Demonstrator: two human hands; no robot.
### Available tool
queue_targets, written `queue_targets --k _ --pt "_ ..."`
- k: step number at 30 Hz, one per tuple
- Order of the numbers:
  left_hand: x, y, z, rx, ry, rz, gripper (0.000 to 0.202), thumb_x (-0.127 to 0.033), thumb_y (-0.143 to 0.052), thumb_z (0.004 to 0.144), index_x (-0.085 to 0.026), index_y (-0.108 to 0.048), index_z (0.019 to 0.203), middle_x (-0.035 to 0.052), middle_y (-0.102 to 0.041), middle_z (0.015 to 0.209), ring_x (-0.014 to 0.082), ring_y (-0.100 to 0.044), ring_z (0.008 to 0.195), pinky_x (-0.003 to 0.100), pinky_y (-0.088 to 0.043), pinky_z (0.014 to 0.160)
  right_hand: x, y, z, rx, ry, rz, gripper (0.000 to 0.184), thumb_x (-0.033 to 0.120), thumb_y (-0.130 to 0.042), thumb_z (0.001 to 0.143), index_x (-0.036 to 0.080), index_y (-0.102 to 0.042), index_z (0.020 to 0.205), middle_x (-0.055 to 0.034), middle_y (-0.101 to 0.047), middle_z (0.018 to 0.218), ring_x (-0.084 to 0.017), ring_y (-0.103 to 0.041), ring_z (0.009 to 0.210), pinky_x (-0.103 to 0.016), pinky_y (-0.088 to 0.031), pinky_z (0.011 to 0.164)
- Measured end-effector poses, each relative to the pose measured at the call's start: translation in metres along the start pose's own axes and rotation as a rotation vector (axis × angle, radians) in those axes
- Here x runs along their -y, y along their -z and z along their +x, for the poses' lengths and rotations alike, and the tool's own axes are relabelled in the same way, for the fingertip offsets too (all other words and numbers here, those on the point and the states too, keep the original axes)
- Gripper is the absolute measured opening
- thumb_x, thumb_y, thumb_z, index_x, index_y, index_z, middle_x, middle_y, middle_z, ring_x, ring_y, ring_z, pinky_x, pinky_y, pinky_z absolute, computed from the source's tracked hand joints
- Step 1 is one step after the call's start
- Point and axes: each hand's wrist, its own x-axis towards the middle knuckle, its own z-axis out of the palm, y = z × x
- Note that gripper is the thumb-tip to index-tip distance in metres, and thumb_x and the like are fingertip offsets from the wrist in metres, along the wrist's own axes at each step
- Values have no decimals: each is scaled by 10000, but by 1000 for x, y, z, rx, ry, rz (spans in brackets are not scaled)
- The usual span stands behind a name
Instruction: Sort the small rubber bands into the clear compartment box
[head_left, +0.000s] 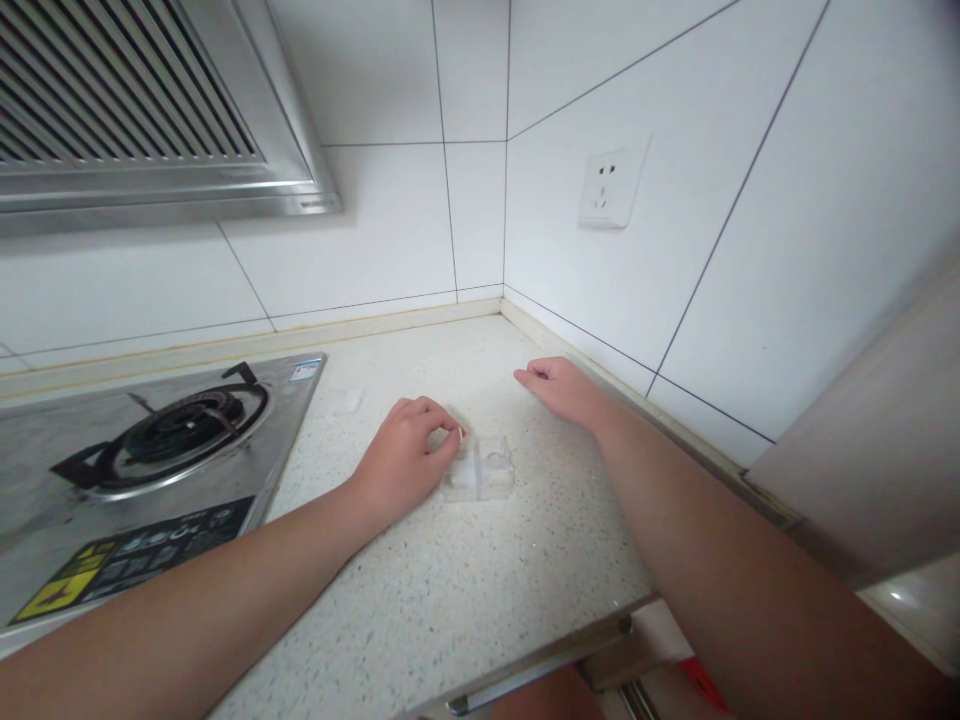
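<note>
Stretching into the tiled corner, the speckled counter carries a gas stove at its left end. The left hand rests curled, its fingertips touching a small clear plastic box mid-counter; I cannot tell if it grips. The right hand lies half open near the wall, empty.

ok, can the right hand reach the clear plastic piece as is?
Probably yes: right hand lies on the countertop close by the clear plastic piece, bare surface between them; left hand touches only its left edge.
</note>
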Motion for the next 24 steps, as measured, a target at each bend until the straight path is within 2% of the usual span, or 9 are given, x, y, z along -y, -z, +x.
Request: queue_targets --k 10,24 --pt "-3 1 -2 2 -1 -3 157 -161 -593 851 -249 -720 876 12 -663 951 208 -542 1002 387 -432 919 -1 0 1 -3 1 -25 488 554 -454 887 149 -382 627 13 -346 587 -80 -335 579 -285 -219 592" --pt "-6 1 -4 24 -28 -25 163 -145 -570 855 -243 -697 881 1 -636 947 188 -536 993 368 -425 922 -5 -1 2 3 -6 -33 498 574 -441 884 145 -379 638 12 -352 589 -78 -338 577 -279 -213 590"
